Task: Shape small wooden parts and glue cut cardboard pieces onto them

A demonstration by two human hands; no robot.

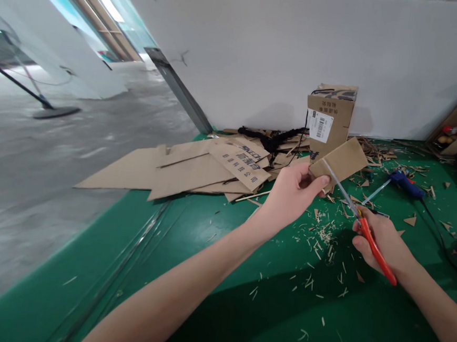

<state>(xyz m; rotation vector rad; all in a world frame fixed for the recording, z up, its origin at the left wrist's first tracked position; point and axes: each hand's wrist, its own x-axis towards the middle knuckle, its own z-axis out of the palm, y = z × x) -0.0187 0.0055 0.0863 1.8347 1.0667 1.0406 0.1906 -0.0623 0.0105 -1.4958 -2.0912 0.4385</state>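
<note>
My left hand [296, 192] pinches a small rectangular piece of brown cardboard [346, 159] between thumb and fingers, holding it above the green table. Red-handled scissors [373, 245] are in my right hand [379, 238], whose fingers are closed round the handles. The scissors' blades point up and left, and one lies across the face of the cardboard piece near my left thumb. Behind the piece stands a cardboard box [333, 113] with a white label.
Flat cardboard sheets [189, 170] lie in a pile at the back left, with black material [272, 138] on top. A blue glue gun [407, 184] with a cord is on the right. Scraps litter the green table [157, 276]; a white panel [280, 59] stands behind.
</note>
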